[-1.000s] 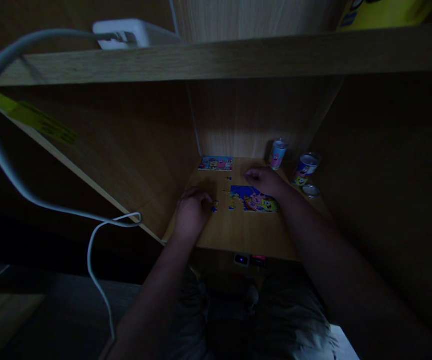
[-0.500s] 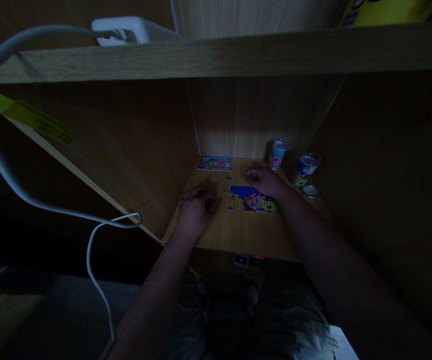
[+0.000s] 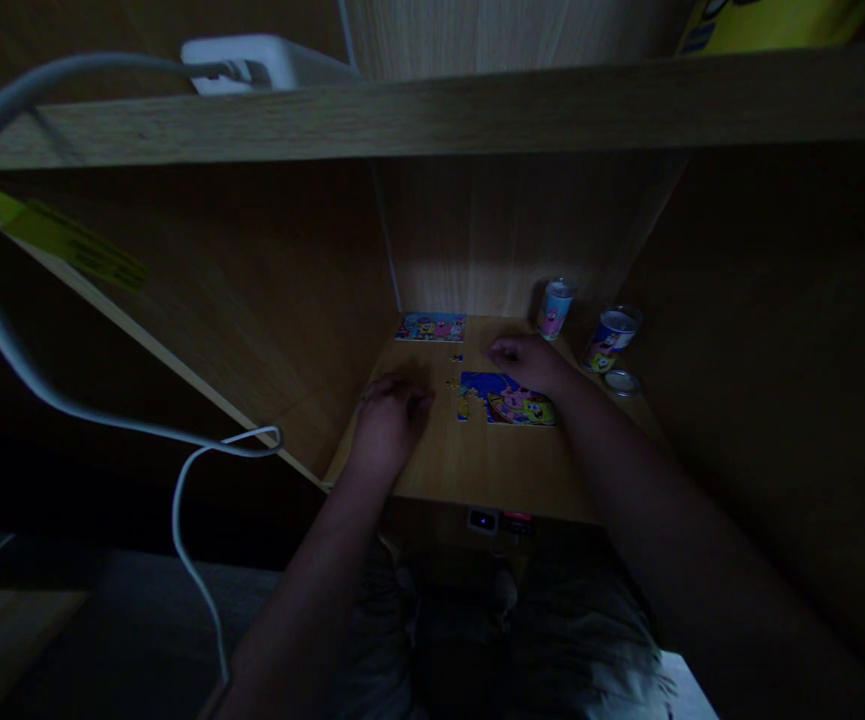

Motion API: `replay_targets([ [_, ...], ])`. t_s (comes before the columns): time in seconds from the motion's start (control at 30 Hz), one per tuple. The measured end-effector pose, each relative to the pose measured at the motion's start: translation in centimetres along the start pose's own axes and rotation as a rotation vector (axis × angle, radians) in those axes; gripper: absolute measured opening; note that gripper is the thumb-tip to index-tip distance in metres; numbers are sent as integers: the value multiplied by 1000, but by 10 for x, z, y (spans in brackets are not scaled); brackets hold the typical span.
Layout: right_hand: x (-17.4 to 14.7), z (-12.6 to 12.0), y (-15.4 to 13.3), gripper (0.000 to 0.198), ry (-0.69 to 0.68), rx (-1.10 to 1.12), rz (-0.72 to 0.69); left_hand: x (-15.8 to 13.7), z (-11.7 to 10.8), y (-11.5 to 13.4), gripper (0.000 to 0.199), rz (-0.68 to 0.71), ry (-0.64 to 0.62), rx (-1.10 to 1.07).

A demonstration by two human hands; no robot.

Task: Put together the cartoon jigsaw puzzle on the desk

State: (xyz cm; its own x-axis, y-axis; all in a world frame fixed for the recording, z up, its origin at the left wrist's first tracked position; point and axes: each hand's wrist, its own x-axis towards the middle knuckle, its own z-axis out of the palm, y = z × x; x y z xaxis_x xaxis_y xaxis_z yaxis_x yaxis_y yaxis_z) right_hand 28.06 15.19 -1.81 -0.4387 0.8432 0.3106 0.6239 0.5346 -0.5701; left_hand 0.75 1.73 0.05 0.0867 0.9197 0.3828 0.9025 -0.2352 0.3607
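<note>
A partly assembled jigsaw puzzle point(image 3: 523, 408) with cartoon figures lies on the wooden desk, with a gap near its lower left. My right hand point(image 3: 523, 360) rests at its upper edge with fingers curled inward; whatever they hold, if anything, is hidden. Left of the puzzle is my left hand point(image 3: 389, 415), its fingers bent and thumb drawn in toward them; I cannot make out anything between them. Between the hands lie a loose puzzle piece point(image 3: 457, 358) and, lower down, a yellowish piece point(image 3: 452, 383) beside the puzzle's left edge.
A cartoon picture card point(image 3: 430, 327) lies at the back left of the desk. Two printed cans point(image 3: 554, 308) stand at the right, with a round lid point(image 3: 622, 382) near them. A shelf board point(image 3: 432, 115) crosses above, holding a white adapter point(image 3: 271, 62) whose cable hangs at the left.
My left hand has shifted slightly left, and its thumb has come nearer the fingers. My right hand has hardly moved, and the puzzle looks the same.
</note>
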Motion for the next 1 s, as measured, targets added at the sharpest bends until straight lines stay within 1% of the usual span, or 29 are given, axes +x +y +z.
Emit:
replay_targets([
  [0.1, 0, 1, 1, 29, -2, 13, 10, 0, 4, -7, 21, -21, 61, -29],
  [0.2, 0, 1, 1, 30, -6, 19, 13, 0, 6, -15, 40, -73, 114, -70],
  [0.27, 0, 0, 1, 30, -4, 14, 8, 0, 6, -19, 49, -108, 133, -75],
  [0.33, 0, 0, -1, 30, -5, 12, 5, 0, 6, -20, 49, -126, 132, -66],
  [0.4, -1, -1, -2, 30, -1, 19, 6, 0, 5, -17, 40, -124, 118, -50],
  [0.43, -1, -1, -3, 30, 3, 24, 8, 0, 5, -14, 36, -103, 106, -40],
  [0.5, -1, -2, -4, 29, 3, 24, 17, 1, 5, -7, 32, -10, 56, -19],
  [0.6, -1, -2, -3, 30, -4, 9, 22, 1, 6, 5, 36, 193, -93, -17],
  [0.63, -1, -2, -3, 29, -2, 4, 19, 1, 6, 8, 37, 238, -136, -24],
  [0.67, 0, -1, -2, 29, 2, 1, 15, 1, 7, 9, 37, 261, -163, -30],
  [0.7, 0, -1, -1, 29, 8, -1, 13, 2, 7, 9, 37, 261, -164, -36],
  [0.73, 0, 0, 0, 29, 10, -2, 12, 2, 7, 7, 37, 243, -141, -43],
  [0.8, 0, 1, 3, 29, 6, -3, 6, 1, 6, 1, 41, 154, -40, -77],
  [0.9, 0, 2, 6, 29, -1, 10, -6, 0, 1, -10, 53, -61, 146, -152],
  [0.97, 1, 3, 6, 29, 0, 17, -1, -1, -1, -16, 53, -170, 190, -175],
  [1.0, 1, 2, 6, 29, 0, 18, 6, -1, -1, -18, 50, -197, 185, -172],
])
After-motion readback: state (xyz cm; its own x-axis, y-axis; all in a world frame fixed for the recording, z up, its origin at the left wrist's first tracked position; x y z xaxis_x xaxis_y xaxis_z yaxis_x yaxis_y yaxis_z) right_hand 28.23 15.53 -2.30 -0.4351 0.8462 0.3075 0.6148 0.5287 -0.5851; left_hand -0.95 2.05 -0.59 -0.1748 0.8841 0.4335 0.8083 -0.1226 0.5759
